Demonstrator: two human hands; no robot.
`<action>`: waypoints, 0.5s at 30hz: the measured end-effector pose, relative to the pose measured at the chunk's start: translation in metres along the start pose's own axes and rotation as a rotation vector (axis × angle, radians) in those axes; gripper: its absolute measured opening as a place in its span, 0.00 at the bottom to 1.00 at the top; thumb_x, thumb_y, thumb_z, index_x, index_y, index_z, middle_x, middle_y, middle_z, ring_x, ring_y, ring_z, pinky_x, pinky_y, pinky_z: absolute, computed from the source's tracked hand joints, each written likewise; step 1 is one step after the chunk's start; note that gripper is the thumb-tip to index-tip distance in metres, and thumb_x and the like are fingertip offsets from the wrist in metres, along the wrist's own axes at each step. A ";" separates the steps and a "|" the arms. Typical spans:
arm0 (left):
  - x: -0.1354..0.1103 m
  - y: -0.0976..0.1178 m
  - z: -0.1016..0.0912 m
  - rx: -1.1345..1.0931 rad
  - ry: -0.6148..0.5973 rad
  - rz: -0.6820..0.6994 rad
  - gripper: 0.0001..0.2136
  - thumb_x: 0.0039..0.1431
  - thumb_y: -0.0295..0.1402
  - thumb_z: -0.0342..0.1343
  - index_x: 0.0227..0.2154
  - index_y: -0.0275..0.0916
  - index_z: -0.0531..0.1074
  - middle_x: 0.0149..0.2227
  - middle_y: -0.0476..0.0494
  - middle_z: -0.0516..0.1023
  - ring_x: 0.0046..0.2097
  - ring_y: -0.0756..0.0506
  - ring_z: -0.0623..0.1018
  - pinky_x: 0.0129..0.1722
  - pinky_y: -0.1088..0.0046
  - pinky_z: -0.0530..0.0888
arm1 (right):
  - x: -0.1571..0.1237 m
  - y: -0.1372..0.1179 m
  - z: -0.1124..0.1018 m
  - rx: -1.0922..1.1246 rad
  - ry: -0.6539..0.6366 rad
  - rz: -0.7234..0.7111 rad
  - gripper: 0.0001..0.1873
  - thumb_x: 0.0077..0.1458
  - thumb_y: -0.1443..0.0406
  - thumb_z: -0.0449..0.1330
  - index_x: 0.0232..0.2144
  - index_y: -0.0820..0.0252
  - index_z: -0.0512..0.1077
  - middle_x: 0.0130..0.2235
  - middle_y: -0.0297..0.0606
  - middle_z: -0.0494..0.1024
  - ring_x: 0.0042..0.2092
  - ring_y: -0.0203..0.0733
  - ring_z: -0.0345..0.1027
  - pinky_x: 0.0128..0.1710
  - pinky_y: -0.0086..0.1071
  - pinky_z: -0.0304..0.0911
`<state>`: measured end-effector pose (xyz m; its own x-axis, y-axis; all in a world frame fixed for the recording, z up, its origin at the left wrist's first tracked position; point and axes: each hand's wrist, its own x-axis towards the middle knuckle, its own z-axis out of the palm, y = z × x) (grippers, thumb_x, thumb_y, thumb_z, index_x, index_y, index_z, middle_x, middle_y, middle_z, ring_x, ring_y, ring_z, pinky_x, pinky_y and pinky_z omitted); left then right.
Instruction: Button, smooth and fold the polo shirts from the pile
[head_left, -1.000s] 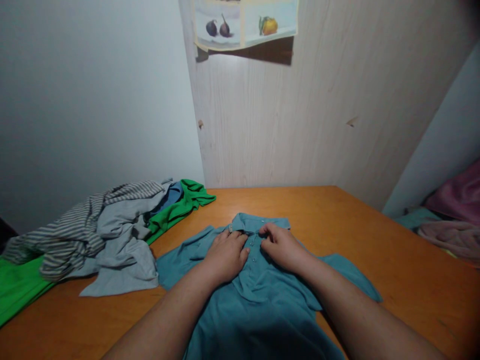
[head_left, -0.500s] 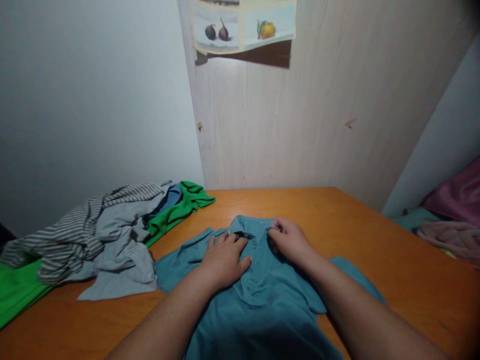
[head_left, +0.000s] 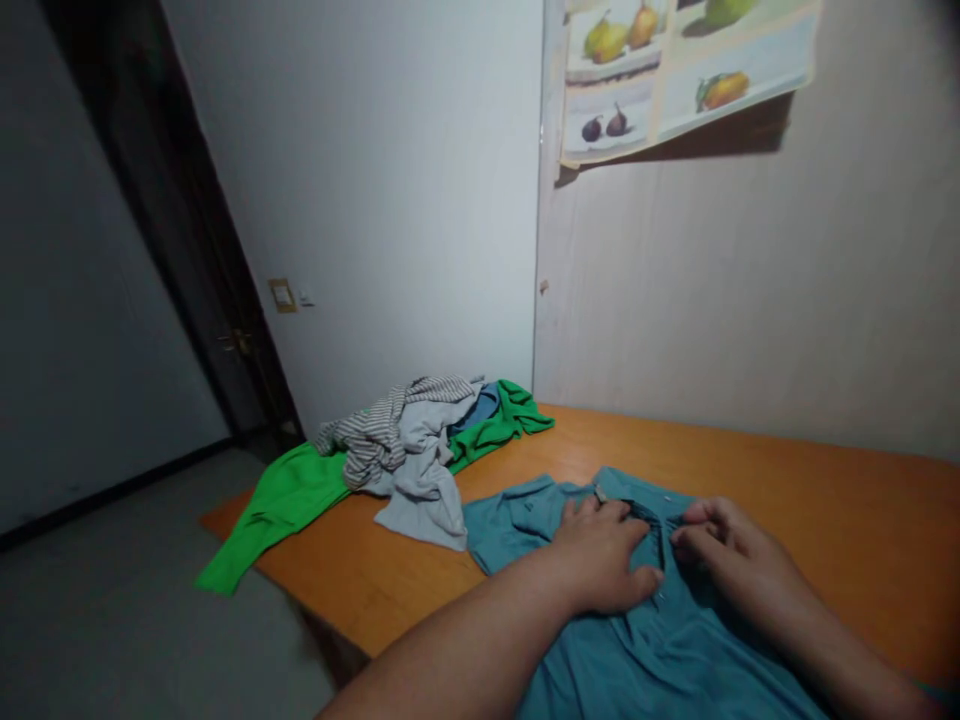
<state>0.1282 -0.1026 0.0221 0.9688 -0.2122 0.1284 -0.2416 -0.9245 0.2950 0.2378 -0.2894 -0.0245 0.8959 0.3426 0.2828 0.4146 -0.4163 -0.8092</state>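
Observation:
A teal polo shirt (head_left: 637, 660) lies front up on the wooden table, its collar pointing away from me and its button placket partly parted. My left hand (head_left: 604, 555) rests flat on the left side of the chest, fingers spread just below the collar. On the other side of the placket, my right hand (head_left: 724, 545) pinches the shirt's edge near the neck opening between thumb and fingers. The lower part of the shirt runs out of view at the bottom.
Left of the shirt is a heap of clothes: a striped garment (head_left: 382, 430), a grey garment (head_left: 427, 480) and a green garment (head_left: 292, 500) hanging over the edge of the orange table (head_left: 360, 590). A wall stands behind, with a fruit poster (head_left: 682, 110). A door (head_left: 217, 250) is at far left.
The view has swung left, so everything sits further right and the door and floor now show. My right hand still pinches the shirt; my left hand stays flat. The placket looks more parted.

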 end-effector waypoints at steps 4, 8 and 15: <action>-0.001 -0.004 0.006 -0.052 -0.108 -0.052 0.34 0.63 0.57 0.44 0.69 0.49 0.57 0.71 0.37 0.56 0.71 0.22 0.52 0.64 0.29 0.49 | -0.002 -0.005 0.005 -0.061 -0.159 -0.090 0.10 0.52 0.54 0.58 0.33 0.51 0.74 0.31 0.39 0.80 0.34 0.50 0.74 0.33 0.39 0.67; -0.007 -0.004 0.003 -0.055 -0.142 -0.080 0.37 0.63 0.60 0.42 0.70 0.50 0.52 0.72 0.36 0.53 0.72 0.21 0.48 0.62 0.25 0.42 | -0.005 -0.020 0.006 -0.095 -0.231 -0.135 0.12 0.53 0.56 0.56 0.36 0.52 0.75 0.36 0.39 0.81 0.39 0.51 0.74 0.40 0.40 0.66; -0.036 -0.011 -0.014 0.014 -0.140 -0.112 0.33 0.64 0.55 0.48 0.68 0.50 0.58 0.70 0.36 0.59 0.70 0.22 0.56 0.62 0.26 0.47 | -0.014 -0.043 0.003 -0.108 -0.361 -0.191 0.07 0.54 0.64 0.53 0.31 0.57 0.71 0.27 0.32 0.74 0.29 0.41 0.66 0.31 0.32 0.58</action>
<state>0.0950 -0.0805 0.0278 0.9880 -0.1493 -0.0382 -0.1323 -0.9490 0.2863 0.2064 -0.2737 0.0049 0.6962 0.6869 0.2083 0.5989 -0.3960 -0.6961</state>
